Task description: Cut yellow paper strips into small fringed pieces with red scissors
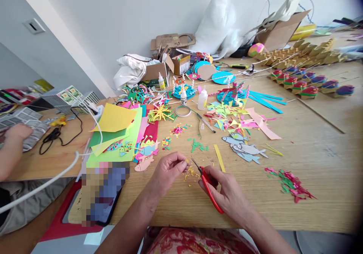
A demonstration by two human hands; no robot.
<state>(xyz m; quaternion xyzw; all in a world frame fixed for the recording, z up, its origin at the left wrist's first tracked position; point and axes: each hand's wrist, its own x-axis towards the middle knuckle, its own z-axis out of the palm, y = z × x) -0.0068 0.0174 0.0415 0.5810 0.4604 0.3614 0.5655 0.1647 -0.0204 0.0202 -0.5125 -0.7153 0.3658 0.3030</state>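
My left hand [171,169] is closed in a pinch, with a tiny piece of yellow paper [187,161] just showing at the fingertips. Red-handled scissors [211,196] are in my right hand [228,189], their narrow blades slightly apart and pointing toward the left fingertips. Small yellow paper clippings [190,175] lie scattered on the wooden table under the two hands. A yellow paper strip [219,157] rests just beyond my right hand. Green clippings [197,145] form a little pile farther back, and grey-blue paper fish [244,149] overlap to the right.
Left of me are coloured paper sheets [115,120], pink paper fish [145,163] and a phone [109,197]. Glue bottles [202,99] stand behind. Red and green shreds [293,184] lie right. Another person's hand [18,133] is at far left; a white cable [53,176] crosses there.
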